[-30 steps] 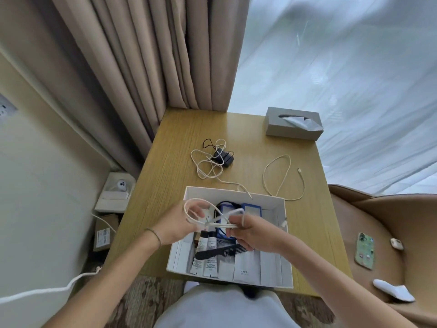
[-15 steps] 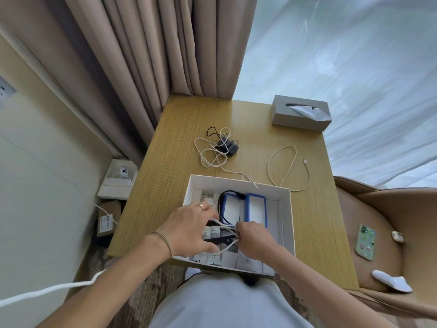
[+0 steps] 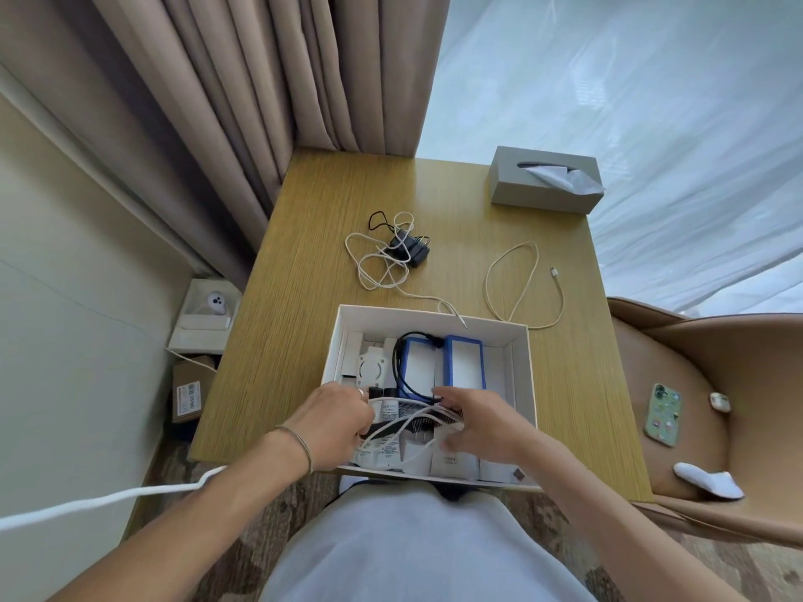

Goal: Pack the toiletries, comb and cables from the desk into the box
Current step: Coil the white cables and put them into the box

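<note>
The white box (image 3: 523,371) sits at the desk's near edge. Inside lie white toiletry tubes (image 3: 388,454), a black comb (image 3: 410,421), two blue-edged packs (image 3: 465,362) and a black cord. Both hands are down in the box's near half. My left hand (image 3: 334,421) grips a coiled white cable (image 3: 406,421), and my right hand (image 3: 476,421) presses the loops down over the comb with spread fingers. On the desk behind the box lie a tangled white cable with a black charger (image 3: 410,247) and a loose cream cable (image 3: 523,282).
A grey tissue box (image 3: 545,180) stands at the desk's far right corner. Curtains hang behind the desk. A tan chair (image 3: 704,384) on the right holds a phone (image 3: 662,414), an earbud case and a white sock. Small boxes sit on the floor at left.
Both hands brought the coiled white cable down from above the box into its near half, and the right hand spread over the loops. The view shifted forward slightly.
</note>
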{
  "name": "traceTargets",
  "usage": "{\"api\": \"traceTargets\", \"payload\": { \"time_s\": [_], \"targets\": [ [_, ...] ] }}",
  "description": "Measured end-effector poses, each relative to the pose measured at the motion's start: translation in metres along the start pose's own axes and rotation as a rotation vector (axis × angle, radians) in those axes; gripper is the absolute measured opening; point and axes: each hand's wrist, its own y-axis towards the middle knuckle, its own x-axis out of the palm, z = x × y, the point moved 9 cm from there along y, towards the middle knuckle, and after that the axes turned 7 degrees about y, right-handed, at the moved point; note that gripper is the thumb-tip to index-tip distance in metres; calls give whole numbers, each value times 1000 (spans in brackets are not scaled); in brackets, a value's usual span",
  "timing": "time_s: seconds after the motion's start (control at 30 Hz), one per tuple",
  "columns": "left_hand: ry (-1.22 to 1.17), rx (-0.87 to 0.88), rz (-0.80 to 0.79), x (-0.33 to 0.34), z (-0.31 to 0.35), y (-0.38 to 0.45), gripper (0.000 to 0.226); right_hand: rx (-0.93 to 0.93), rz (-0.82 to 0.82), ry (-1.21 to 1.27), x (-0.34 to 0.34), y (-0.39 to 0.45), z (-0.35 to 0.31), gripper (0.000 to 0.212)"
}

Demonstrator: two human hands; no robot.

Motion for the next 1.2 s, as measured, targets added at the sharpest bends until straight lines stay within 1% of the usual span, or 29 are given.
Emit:
{"api": "traceTargets", "payload": {
  "time_s": [0.03, 0.1, 0.13, 0.17, 0.23, 0.3, 0.37, 0.4, 0.47, 0.6, 0.7, 0.83, 0.93, 1.0, 1.03, 1.13, 1.2],
  "targets": [
    [7, 4, -8, 3, 1, 1, 23, -8, 48, -23, -9, -3, 0, 73],
    [3, 3, -15, 7, 1, 3, 21, -30, 194, -184, -33, -9, -2, 49],
    [-6, 1, -15, 8, 1, 4, 18, -30, 241, -282, -41, -12, -3, 37],
    [-18, -3, -15, 8, 1, 5, 15, -21, 249, -369, -45, -14, -3, 27],
    [-47, -2, -33, 10, 2, 7, 9, 13, 165, -536, -40, -16, 2, 18],
    [-56, 16, -85, 14, 5, 8, 3, 32, 56, -650, -26, -16, 8, 14],
    [-69, 32, -142, 17, 7, 10, 6, 25, 7, -640, -15, -15, 12, 12],
    [-73, 36, -153, 18, 8, 11, 10, 20, 11, -609, -13, -14, 12, 13],
    [-72, 31, -125, 15, 8, 12, 13, 9, 52, -546, -15, -12, 11, 15],
    [-111, 5, 9, 1, 3, 13, 3, -43, 187, -398, -33, -10, 2, 22],
    [-166, -26, 121, -17, -3, 13, 10, -81, 314, -265, -56, -11, -8, 21],
    [-184, -44, 285, -49, -10, 16, 11, -149, 460, -61, -91, -12, -25, 16],
    [-216, -72, 378, -73, -18, 22, 11, -148, 589, 54, -115, -6, -29, 12],
    [-247, -96, 415, -85, -22, 28, 11, -94, 658, 61, -126, 3, -27, 8],
    [-257, -108, 422, -90, -24, 31, 10, -48, 669, 32, -128, 10, -25, 11],
    [-294, -135, 416, -98, -29, 41, 8, 73, 625, -117, -127, 34, -22, 27],
    [-319, -139, 411, -103, -31, 47, 6, 82, 604, -197, -125, 48, -24, 29]
  ]
}}
